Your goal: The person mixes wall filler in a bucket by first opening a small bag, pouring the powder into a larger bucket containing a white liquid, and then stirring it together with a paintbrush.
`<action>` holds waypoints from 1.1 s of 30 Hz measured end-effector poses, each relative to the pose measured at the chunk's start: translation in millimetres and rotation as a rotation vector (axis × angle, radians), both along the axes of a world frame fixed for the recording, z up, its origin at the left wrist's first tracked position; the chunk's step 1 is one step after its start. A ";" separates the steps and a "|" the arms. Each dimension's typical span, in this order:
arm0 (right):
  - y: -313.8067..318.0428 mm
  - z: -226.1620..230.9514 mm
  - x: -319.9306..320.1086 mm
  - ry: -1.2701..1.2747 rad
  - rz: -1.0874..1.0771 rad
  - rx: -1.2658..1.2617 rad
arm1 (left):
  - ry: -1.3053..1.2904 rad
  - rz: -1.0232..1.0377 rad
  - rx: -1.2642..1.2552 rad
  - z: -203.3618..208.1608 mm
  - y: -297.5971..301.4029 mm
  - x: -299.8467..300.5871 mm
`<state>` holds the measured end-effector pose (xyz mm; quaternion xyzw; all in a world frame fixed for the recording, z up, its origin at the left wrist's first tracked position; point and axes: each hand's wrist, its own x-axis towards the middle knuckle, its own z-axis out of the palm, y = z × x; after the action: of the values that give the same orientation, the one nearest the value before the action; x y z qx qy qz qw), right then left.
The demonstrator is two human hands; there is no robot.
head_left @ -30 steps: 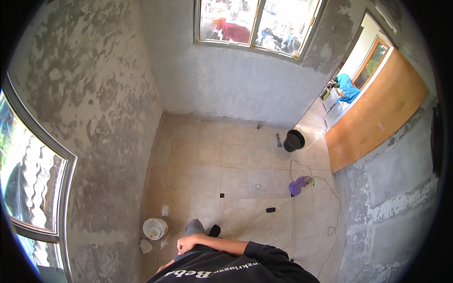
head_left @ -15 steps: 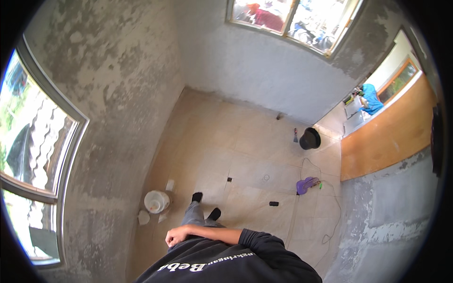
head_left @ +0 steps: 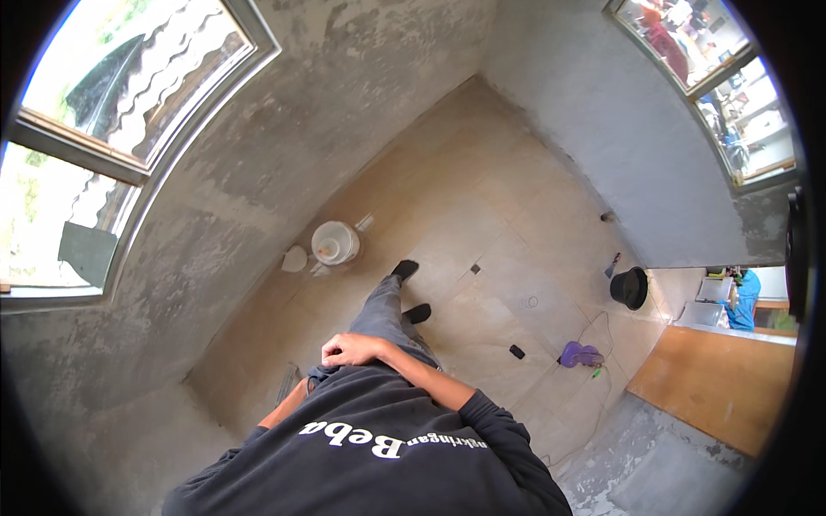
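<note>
My right hand (head_left: 348,350) lies across my waist at the front hem of my black sweatshirt (head_left: 404,430). Its fingers are curled down against the cloth, and what they grip, if anything, is hidden. My left forearm (head_left: 286,408) shows beside my left hip, but the hand at its end is covered by the clothing. Below my waist are my grey trousers (head_left: 379,311), and I stand in dark socks on the tiles.
A white bucket (head_left: 335,243) stands by the left wall under the window (head_left: 129,163). Toward the doorway are a black bucket (head_left: 629,288), a brush-like tool (head_left: 613,264) and a purple corded object (head_left: 581,354). A small black object (head_left: 517,352) lies on the tiled floor (head_left: 465,189).
My view has turned left, so the room's things have shifted in the picture. My left forearm has come into sight. My right hand stays at my waist.
</note>
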<state>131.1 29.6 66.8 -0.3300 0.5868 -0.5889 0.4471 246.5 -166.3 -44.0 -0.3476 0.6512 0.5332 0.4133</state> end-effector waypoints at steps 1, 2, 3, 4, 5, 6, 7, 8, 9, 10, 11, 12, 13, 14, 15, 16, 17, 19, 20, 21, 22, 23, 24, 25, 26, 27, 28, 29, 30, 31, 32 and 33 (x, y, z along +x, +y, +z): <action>-1.5 2.9 2.6 -0.007 0.017 -0.008 | -0.021 0.019 -0.018 1.0 -4.7 8.2; -3.7 5.9 5.6 -0.042 0.017 -0.020 | -0.040 0.030 -0.036 2.4 -9.4 17.3; -2.3 7.8 5.7 -0.072 0.012 -0.024 | -0.057 0.038 -0.049 3.6 -10.5 26.0; -3.0 5.4 6.0 -0.076 0.020 -0.025 | -0.073 0.050 -0.062 6.3 -14.8 35.1; -4.3 1.7 6.4 -0.071 0.020 -0.056 | -0.083 0.055 -0.074 5.1 -15.2 40.4; -4.8 1.7 6.8 -0.068 0.022 -0.087 | -0.090 0.063 -0.082 5.4 -14.3 45.8; -5.5 2.8 7.4 -0.075 0.036 -0.056 | -0.092 0.071 -0.091 6.6 -15.7 51.8; -7.1 1.5 8.9 -0.080 0.044 -0.058 | -0.089 0.086 -0.094 7.7 -16.9 58.0; -9.2 0.7 9.5 -0.096 0.045 -0.070 | -0.086 0.095 -0.097 7.5 -15.9 59.0; -11.1 -0.2 10.5 -0.111 0.046 -0.081 | -0.076 0.104 -0.098 7.6 -14.5 61.4; -12.5 -1.6 10.7 -0.121 0.046 -0.098 | -0.061 0.116 -0.097 6.4 -14.6 60.5; -14.8 0.9 9.1 -0.121 0.054 -0.102 | -0.044 0.126 -0.096 6.6 -12.8 60.2; -16.6 3.4 7.7 -0.116 0.051 -0.093 | -0.030 0.136 -0.094 6.4 -11.5 59.1; -18.4 5.8 7.3 -0.110 0.048 -0.084 | -0.015 0.141 -0.094 7.0 -12.0 58.0; -21.2 1.6 4.8 -0.089 0.053 -0.077 | 0.006 0.146 -0.090 5.4 -10.7 52.3; -22.2 -2.6 3.5 -0.083 0.057 -0.076 | 0.027 0.151 -0.090 4.2 -10.8 46.3; -22.6 -7.0 2.7 -0.098 0.012 -0.080 | 0.053 0.156 -0.091 4.3 -12.9 41.4; -24.3 -7.3 -0.5 -0.142 -0.093 -0.117 | 0.152 0.172 -0.106 0.6 -20.9 28.1; -21.6 -7.4 -0.4 -0.262 -0.213 -0.180 | 0.224 0.181 -0.112 -2.0 -25.4 17.4; -17.8 -11.5 -4.0 -0.294 -0.277 -0.167 | 0.332 0.175 -0.129 -5.0 -31.7 2.4; -12.8 -18.5 -7.3 -0.329 -0.343 -0.151 | 0.355 0.256 -0.106 -7.8 -36.8 -18.2; -9.4 -24.0 -8.9 -0.358 -0.442 -0.115 | 0.326 0.373 -0.081 -8.4 -39.9 -34.0; -3.5 -27.7 -12.4 -0.403 -0.531 -0.109 | 0.218 0.531 -0.033 -3.2 -40.0 -57.2; 3.1 -32.7 -15.9 -0.450 -0.601 -0.114 | 0.220 0.545 -0.030 3.2 -37.9 -77.6; 7.8 -37.9 -19.2 -0.498 -0.668 -0.122 | 0.258 0.437 -0.016 12.3 -35.7 -95.8; 12.4 -41.9 -21.9 -0.545 -0.723 -0.104 | 0.293 0.330 -0.006 21.9 -33.9 -108.5; 16.3 -46.2 -24.9 -0.593 -0.778 -0.085 | 0.292 0.346 -0.011 34.0 -31.7 -118.0; 20.0 -53.9 -27.0 -0.622 -0.816 -0.061 | 0.295 0.257 -0.005 47.2 -27.8 -128.7; 28.2 -61.2 -30.0 -0.624 -0.866 -0.013 | 0.293 0.155 0.012 49.5 -20.8 -141.7; 33.2 -71.0 -30.6 -0.646 -0.918 0.003 | 0.272 0.141 0.035 46.5 -19.2 -150.8; 36.2 -80.9 -32.5 -0.669 -0.970 0.018 | 0.266 0.138 0.040 41.6 -19.7 -160.2; 38.9 -89.3 -33.4 -0.676 -0.976 0.028 | 0.255 0.123 0.059 32.6 -22.0 -166.3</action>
<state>97.7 68.5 -22.6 0.1897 0.5034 -0.7911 0.2911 80.2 -188.3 -11.4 -0.3039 0.6598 0.6164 0.3039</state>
